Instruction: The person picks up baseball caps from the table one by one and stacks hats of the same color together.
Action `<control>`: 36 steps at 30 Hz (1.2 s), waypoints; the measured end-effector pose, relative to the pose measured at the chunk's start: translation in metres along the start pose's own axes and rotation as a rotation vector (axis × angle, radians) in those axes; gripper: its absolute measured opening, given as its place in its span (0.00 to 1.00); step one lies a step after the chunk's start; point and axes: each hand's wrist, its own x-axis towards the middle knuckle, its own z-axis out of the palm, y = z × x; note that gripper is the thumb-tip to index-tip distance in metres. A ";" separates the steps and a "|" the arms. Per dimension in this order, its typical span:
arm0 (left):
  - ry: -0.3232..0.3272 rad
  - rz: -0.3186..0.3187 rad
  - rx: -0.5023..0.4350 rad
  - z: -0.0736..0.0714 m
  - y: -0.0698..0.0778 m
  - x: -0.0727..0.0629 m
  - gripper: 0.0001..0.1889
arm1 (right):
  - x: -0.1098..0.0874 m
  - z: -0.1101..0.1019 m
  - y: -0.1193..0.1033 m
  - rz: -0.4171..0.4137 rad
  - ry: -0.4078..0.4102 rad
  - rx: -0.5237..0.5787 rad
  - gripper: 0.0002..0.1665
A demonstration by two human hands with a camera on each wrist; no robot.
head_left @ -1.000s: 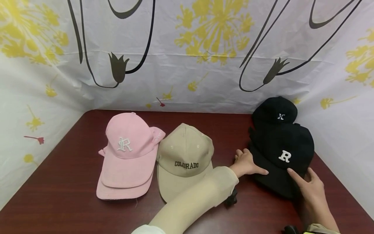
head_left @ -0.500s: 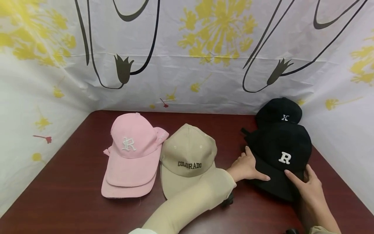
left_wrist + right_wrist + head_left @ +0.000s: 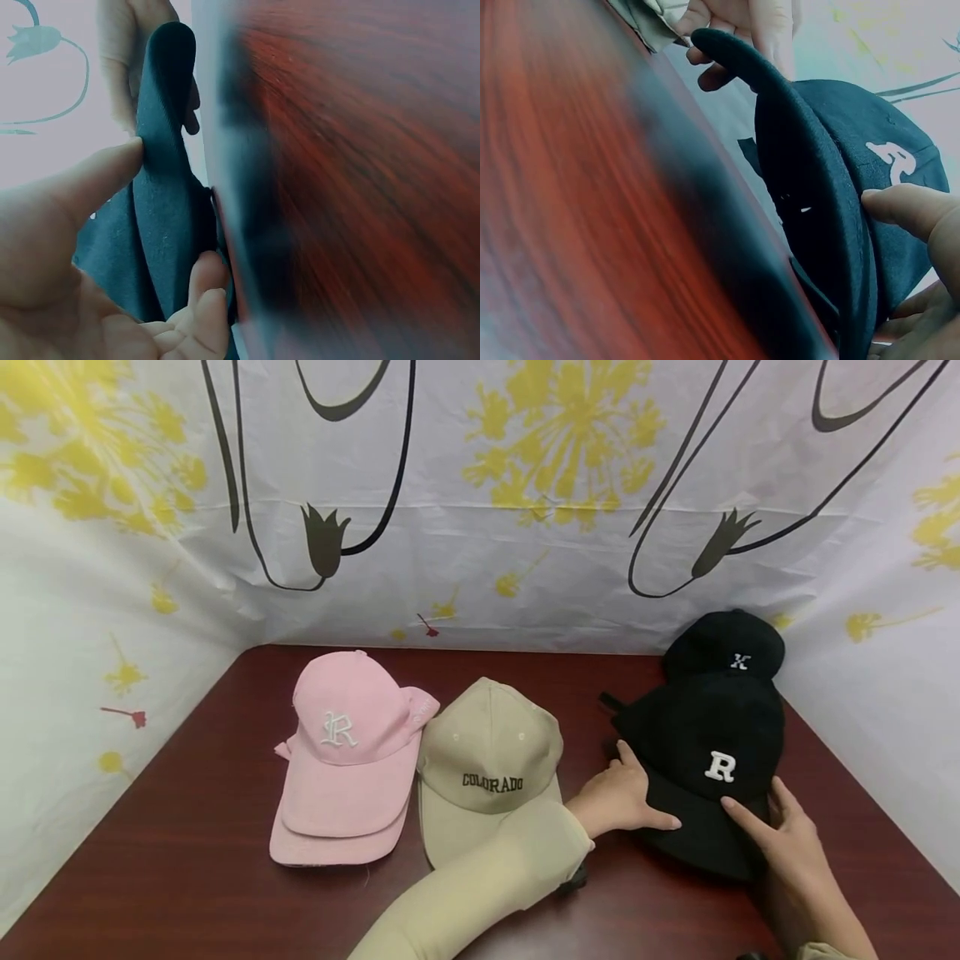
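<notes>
Both hands hold a black baseball cap (image 3: 738, 722) with a white R at the right of the table. My left hand (image 3: 615, 795) grips the left side of its brim, thumb on top and fingers underneath, as the left wrist view shows. My right hand (image 3: 795, 852) grips its right side, the thumb (image 3: 904, 210) pressing where brim meets crown. In the right wrist view the brim (image 3: 810, 142) is raised off the tabletop. Directly behind is another black cap (image 3: 720, 643) marked with a white letter, partly hidden by the held one.
Two stacked pink caps (image 3: 348, 706) lie at the left of the dark red wooden table (image 3: 165, 860). Beside them is a beige COLORADO cap (image 3: 489, 735), its brim partly covered by my left sleeve (image 3: 480, 885). A patterned white cloth (image 3: 450, 552) encloses the back and sides.
The held black cap has shifted left, away from the side cloth, and its back strap now sticks out at the left. Both hands moved with it. The camera view has shifted slightly.
</notes>
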 end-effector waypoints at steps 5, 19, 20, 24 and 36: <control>-0.004 -0.023 0.054 -0.001 -0.004 -0.005 0.59 | 0.001 0.003 -0.002 -0.034 -0.034 -0.043 0.53; -0.069 -0.059 0.231 -0.002 -0.014 -0.022 0.56 | 0.004 0.010 -0.007 -0.057 -0.153 -0.114 0.55; -0.075 -0.060 0.238 -0.002 -0.014 -0.023 0.56 | 0.004 0.011 -0.007 -0.056 -0.160 -0.115 0.55; -0.069 -0.065 0.247 -0.003 -0.016 -0.027 0.56 | 0.003 0.013 -0.007 -0.064 -0.184 -0.132 0.54; -0.068 -0.076 0.231 -0.002 -0.027 -0.038 0.53 | 0.002 0.021 -0.002 -0.091 -0.234 -0.104 0.54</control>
